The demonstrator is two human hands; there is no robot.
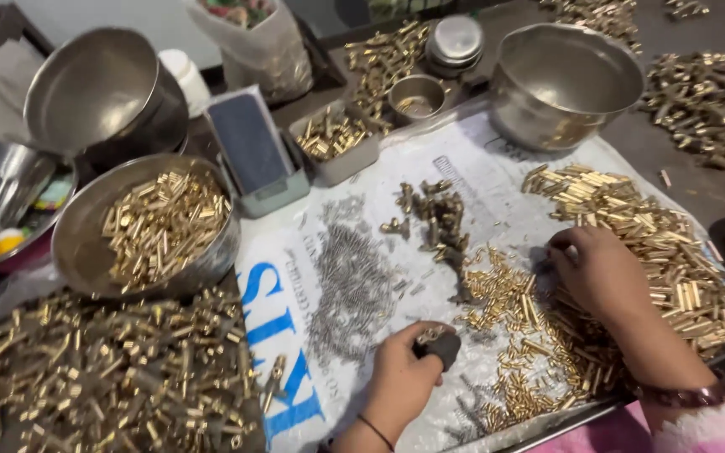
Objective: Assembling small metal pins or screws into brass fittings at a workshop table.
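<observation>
even, fairly bright overhead light; soft short shadows under the round steel bowl of brass pieces (148,231) and the empty steel pot (565,80). mild glare on metal rims and brass. slight motion blur throughout; corners darker, edges mildly stretched by the wide lens.

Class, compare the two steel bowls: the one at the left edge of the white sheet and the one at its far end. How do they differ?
The left steel bowl holds a heap of small brass parts; the far steel bowl looks empty. The left steel bowl is shallow and wide, while the far steel bowl is deeper with taller walls. Both are round, shiny metal.
</observation>
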